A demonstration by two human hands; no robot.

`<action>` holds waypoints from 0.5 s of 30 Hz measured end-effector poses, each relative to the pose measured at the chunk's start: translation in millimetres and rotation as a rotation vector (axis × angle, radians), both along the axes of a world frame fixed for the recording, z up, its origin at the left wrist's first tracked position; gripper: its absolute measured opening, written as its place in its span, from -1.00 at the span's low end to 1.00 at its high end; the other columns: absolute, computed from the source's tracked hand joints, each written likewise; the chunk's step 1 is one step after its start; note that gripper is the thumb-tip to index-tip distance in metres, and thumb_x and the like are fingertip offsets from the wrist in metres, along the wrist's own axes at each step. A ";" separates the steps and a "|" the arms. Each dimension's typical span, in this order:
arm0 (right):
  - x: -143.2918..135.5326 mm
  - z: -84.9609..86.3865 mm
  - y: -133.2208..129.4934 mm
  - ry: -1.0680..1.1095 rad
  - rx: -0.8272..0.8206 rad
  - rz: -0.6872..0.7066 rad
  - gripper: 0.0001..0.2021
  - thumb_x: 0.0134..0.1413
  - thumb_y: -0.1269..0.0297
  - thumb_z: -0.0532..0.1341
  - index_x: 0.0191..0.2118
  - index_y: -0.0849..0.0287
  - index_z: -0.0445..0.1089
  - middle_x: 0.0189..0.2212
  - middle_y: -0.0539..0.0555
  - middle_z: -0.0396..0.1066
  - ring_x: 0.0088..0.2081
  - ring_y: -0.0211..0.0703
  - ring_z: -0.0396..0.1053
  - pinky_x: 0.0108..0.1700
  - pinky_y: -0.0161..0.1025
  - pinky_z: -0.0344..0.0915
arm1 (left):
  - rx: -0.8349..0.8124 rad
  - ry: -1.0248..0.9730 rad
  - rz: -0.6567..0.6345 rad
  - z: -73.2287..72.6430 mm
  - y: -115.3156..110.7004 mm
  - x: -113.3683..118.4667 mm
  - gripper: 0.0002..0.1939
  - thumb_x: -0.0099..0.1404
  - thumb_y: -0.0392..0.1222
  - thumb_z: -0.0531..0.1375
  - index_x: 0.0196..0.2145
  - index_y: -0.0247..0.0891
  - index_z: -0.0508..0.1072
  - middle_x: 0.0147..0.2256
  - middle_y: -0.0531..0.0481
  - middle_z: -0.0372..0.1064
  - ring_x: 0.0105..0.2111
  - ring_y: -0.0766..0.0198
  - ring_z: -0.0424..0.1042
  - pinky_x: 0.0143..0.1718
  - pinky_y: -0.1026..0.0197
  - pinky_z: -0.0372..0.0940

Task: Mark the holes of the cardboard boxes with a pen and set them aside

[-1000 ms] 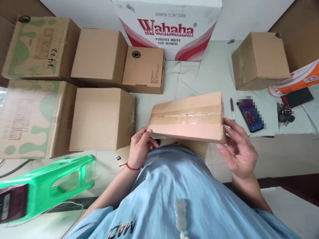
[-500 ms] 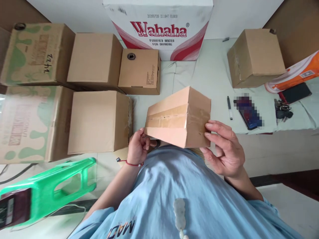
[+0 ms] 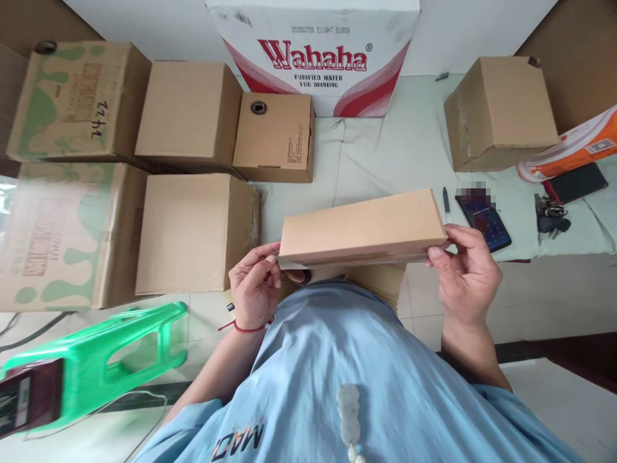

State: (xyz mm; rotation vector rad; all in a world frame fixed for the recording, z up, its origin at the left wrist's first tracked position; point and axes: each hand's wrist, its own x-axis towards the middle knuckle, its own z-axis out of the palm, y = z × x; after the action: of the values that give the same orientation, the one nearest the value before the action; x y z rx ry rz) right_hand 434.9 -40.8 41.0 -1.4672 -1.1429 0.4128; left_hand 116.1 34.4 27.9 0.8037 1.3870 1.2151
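A long plain brown cardboard box (image 3: 361, 225) is held in the air between my hands, in front of my blue shirt. Its taped face is turned down and mostly hidden. At the box's left end, my left hand (image 3: 255, 283) grips the lower corner with its fingertips. My right hand (image 3: 465, 267) pinches the right end, thumb at the lower edge and fingers behind the corner.
Several cardboard boxes (image 3: 182, 233) stand at the left, and a smaller one (image 3: 277, 135) lies before the white Wahaha carton (image 3: 318, 61). Right of them are another box (image 3: 523, 103), a pen (image 3: 446, 200), a phone (image 3: 486, 222) and keys (image 3: 552, 215). A green stool (image 3: 96, 363) is lower left.
The box has been turned so that a plain face shows up and the taped face points down. My right hand has moved right and now grips its end; my left hand has shifted slightly left.
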 end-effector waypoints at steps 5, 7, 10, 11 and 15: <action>13.1 -24.7 2.3 0.050 -0.293 -0.024 -0.61 0.30 0.02 0.45 0.16 0.01 0.57 -0.13 0.07 0.53 -0.28 -0.20 0.48 -0.35 -0.29 0.50 | 0.043 -0.026 -0.016 -0.3 3.9 0.9 -0.74 0.11 -0.15 0.37 -0.23 -0.23 0.74 -0.48 0.03 0.54 -0.66 0.41 0.29 -0.63 0.30 0.05; 17.6 -33.4 2.4 0.029 -0.413 0.004 -0.58 0.31 -0.05 0.42 0.16 0.04 0.57 -0.22 0.04 0.53 -0.29 -0.18 0.47 -0.33 -0.28 0.48 | 0.030 -0.033 -0.031 -8.1 5.6 1.3 -0.72 0.08 -0.15 0.40 -0.22 -0.23 0.75 -0.45 0.01 0.57 -0.59 0.37 0.38 -0.57 0.31 0.16; 20.2 -42.4 1.6 0.038 -0.530 0.068 -0.55 0.34 -0.17 0.35 0.09 0.08 0.57 -0.24 0.05 0.57 -0.38 -0.21 0.42 -0.37 -0.26 0.41 | 0.011 -0.019 -0.039 -22.8 5.8 2.1 -0.71 0.05 -0.16 0.42 -0.22 -0.23 0.75 -0.51 0.05 0.53 -0.54 0.33 0.42 -0.52 0.31 0.27; 20.1 -44.2 1.1 0.047 -0.549 0.085 -0.52 0.34 -0.21 0.32 0.06 0.09 0.57 -0.24 0.06 0.59 -0.41 -0.22 0.40 -0.38 -0.26 0.39 | -0.002 -0.018 -0.046 -27.1 5.1 2.4 -0.70 0.05 -0.15 0.42 -0.21 -0.22 0.75 -0.49 0.05 0.55 -0.55 0.32 0.42 -0.52 0.30 0.30; 17.9 -46.0 -1.5 0.009 -0.556 0.056 -0.44 0.33 -0.30 0.29 0.04 0.14 0.59 -0.33 0.07 0.60 -0.49 -0.21 0.35 -0.40 -0.22 0.35 | -0.040 -0.041 -0.086 -35.0 1.6 2.7 -0.66 0.08 -0.11 0.45 -0.15 -0.18 0.76 -0.40 0.03 0.63 -0.57 0.24 0.50 -0.60 0.25 0.33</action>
State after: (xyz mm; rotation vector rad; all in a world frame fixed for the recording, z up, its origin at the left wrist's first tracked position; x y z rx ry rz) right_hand 452.8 -42.2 -5.0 -1.9083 -1.1130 0.8230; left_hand 118.8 35.9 -7.1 0.7988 1.3266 1.1279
